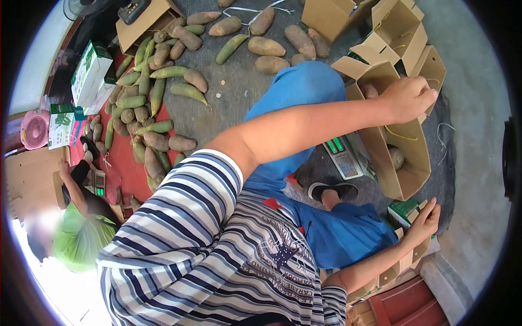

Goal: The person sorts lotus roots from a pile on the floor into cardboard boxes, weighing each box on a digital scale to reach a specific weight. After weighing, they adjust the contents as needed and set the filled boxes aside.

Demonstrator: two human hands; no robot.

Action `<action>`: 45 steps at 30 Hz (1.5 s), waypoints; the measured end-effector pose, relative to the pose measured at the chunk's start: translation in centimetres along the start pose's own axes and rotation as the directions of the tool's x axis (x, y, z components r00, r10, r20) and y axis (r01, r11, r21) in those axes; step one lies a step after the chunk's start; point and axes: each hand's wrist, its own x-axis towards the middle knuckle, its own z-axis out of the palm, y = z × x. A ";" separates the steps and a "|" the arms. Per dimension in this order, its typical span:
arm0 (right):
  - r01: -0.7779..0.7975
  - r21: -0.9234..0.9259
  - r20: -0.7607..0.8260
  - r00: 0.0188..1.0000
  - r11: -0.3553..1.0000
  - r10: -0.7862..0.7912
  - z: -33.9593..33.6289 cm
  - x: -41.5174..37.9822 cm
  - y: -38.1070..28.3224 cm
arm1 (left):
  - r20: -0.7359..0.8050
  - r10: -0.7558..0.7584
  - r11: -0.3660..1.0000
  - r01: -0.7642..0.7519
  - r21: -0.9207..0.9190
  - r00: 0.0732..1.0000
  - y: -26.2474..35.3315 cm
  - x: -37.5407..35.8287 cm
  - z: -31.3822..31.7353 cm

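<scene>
My left hand [405, 101] is closed with its fingers curled, above the far rim of an open cardboard box [410, 182]. What it holds, if anything, does not show. Inside the box lie a brown vegetable [396, 157] and another one [368, 91] partly behind my wrist; a yellow cord handle [401, 134] hangs inside its wall. Under the box's near side, a scale [343, 157] shows green digits. Off the box's right end, my right hand [426, 221] has its fingers bent together beside a green-and-white carton [403, 211]; its grip is hidden.
Several long vegetables, brown [266, 46] and green [231, 49], lie across the floor, with a pile on a red mat [142, 187]. More open cardboard boxes [399, 35] stand ahead. A person in a green shirt [81, 239] is at the left near a pink fan [35, 130].
</scene>
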 end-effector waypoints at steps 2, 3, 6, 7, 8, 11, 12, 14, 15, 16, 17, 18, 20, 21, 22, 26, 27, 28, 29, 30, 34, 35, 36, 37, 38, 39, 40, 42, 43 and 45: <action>0.003 -0.001 -0.001 1.000 1.000 -0.003 0.0 0.0 0.0 | 0.004 -0.010 1.000 0.010 -0.002 1.000 0.2 0.0 -0.1; 0.007 -0.003 -0.001 1.000 1.000 -0.007 0.0 0.0 0.0 | 0.006 -0.015 1.000 0.015 -0.004 1.000 0.3 -0.1 -0.1; 0.013 0.001 0.000 1.000 1.000 -0.013 0.0 0.0 -0.2 | 0.001 0.020 1.000 -0.020 -0.007 1.000 0.1 0.0 0.0; 0.013 0.005 0.000 1.000 1.000 -0.013 0.0 0.0 -0.3 | 0.005 0.015 1.000 -0.015 -0.009 1.000 0.2 0.0 0.0; 0.000 -0.004 0.009 1.000 1.000 0.000 -0.1 0.0 -0.2 | 0.009 0.010 1.000 -0.010 -0.011 1.000 0.2 0.0 0.0; -0.024 -0.022 0.026 0.999 0.999 0.025 -0.2 -0.2 0.1 | 0.007 0.021 1.000 -0.021 -0.004 1.000 0.1 -0.1 -0.1; -0.022 -0.022 0.023 0.999 1.000 0.023 -0.2 -0.2 0.2 | 0.004 0.031 1.000 -0.031 0.000 1.000 0.1 -0.1 -0.1; -0.025 -0.020 0.022 0.999 0.999 0.026 -0.2 -0.2 0.2 | 0.007 0.020 1.000 -0.020 0.000 1.000 0.2 -0.1 -0.1; -0.032 -0.018 0.025 0.999 0.999 0.032 -0.2 -0.2 0.1 | 0.009 0.014 1.000 -0.014 0.000 1.000 0.2 -0.1 -0.1; -0.038 -0.017 0.027 0.999 0.999 0.038 -0.2 -0.2 0.0 | 0.013 0.010 1.000 -0.010 -0.002 1.000 0.1 -0.1 -0.1; -0.028 -0.001 0.024 0.999 1.000 0.028 -0.2 -0.2 0.1 | 0.018 0.006 1.000 -0.006 -0.005 1.000 0.0 0.0 0.0; -0.018 0.013 0.021 1.000 1.000 0.018 -0.2 -0.1 0.1 | 0.024 0.001 1.000 -0.001 -0.009 1.000 -0.1 0.0 0.0; -0.001 0.026 0.015 1.000 1.000 0.001 -0.1 -0.1 0.2 | 0.000 -0.008 1.000 0.008 0.012 1.000 -0.1 0.1 0.0; 0.002 0.022 0.014 1.000 1.000 -0.003 0.0 0.0 0.1 | -0.001 -0.016 1.000 0.016 0.015 1.000 -0.3 0.1 0.2; -0.001 0.006 0.011 1.000 1.000 0.001 -0.1 -0.1 0.2 | 0.013 -0.034 0.998 0.033 0.055 0.999 -0.3 0.1 0.1; -0.027 0.006 -0.004 1.000 1.000 0.027 0.1 -0.1 0.8 | 0.037 -0.095 0.995 0.096 -0.028 0.995 -1.2 0.5 0.1; -0.059 -0.033 0.005 0.998 0.998 0.060 0.0 -0.1 1.0 | 0.031 -0.087 0.980 0.081 0.180 0.996 -0.4 0.5 -0.3; -0.089 -0.069 0.016 0.996 0.994 0.090 -0.2 -0.1 1.0 | 0.036 -0.035 0.993 0.030 0.117 0.999 0.1 0.2 -0.4; -0.042 -0.080 -0.007 0.999 0.996 0.042 -0.3 0.1 0.6 | 0.126 -0.063 0.998 0.065 -0.012 0.990 -1.0 0.6 -0.3; 0.006 -0.087 -0.028 1.000 0.996 -0.008 -0.3 0.1 0.1 | 0.176 -0.129 0.972 0.159 -0.172 0.976 -2.3 0.9 -0.2; -0.089 -0.146 0.051 0.994 0.985 0.098 -0.6 -0.1 0.2 | 0.202 -0.337 0.929 0.360 -0.090 0.920 0.2 0.4 -1.1; -0.104 -0.170 0.086 0.989 0.980 0.120 -0.6 0.0 0.4 | 0.150 -0.284 0.950 0.299 -0.093 0.947 0.2 0.3 -0.8; -0.118 -0.191 0.122 0.982 0.975 0.142 -0.6 0.0 0.7 | 0.097 -0.228 0.967 0.237 -0.092 0.969 0.3 0.1 -0.5; -0.128 -0.210 0.158 0.974 0.969 0.163 -0.6 -0.1 0.8 | 0.102 -0.198 0.970 0.210 -0.126 0.975 0.0 0.3 -0.6; -0.133 -0.212 0.178 0.969 0.968 0.172 -0.7 -0.2 0.8 | 0.123 -0.209 0.962 0.227 -0.154 0.970 0.1 0.5 -0.9; -0.136 -0.212 0.199 0.964 0.968 0.179 -0.8 -0.2 0.7 | 0.117 -0.196 0.967 0.212 -0.143 0.973 -0.1 0.8 -1.2; -0.139 -0.211 0.220 0.958 0.968 0.185 -0.8 -0.2 0.6 | 0.111 -0.182 0.972 0.196 -0.130 0.977 0.3 1.1 -1.5; -0.155 -0.205 0.246 0.947 0.966 0.204 -1.0 -0.3 0.8 | 0.040 -0.134 0.989 0.137 -0.065 0.990 1.4 1.3 -2.0; -0.154 -0.206 0.247 0.947 0.966 0.204 -1.1 -0.4 0.8 | 0.013 -0.110 0.992 0.111 -0.052 0.994 1.7 1.8 -2.4; -0.159 -0.205 0.234 0.950 0.966 0.206 -1.3 -0.6 1.0 | 0.061 -0.051 0.995 0.056 -0.079 0.997 -0.1 4.4 -4.6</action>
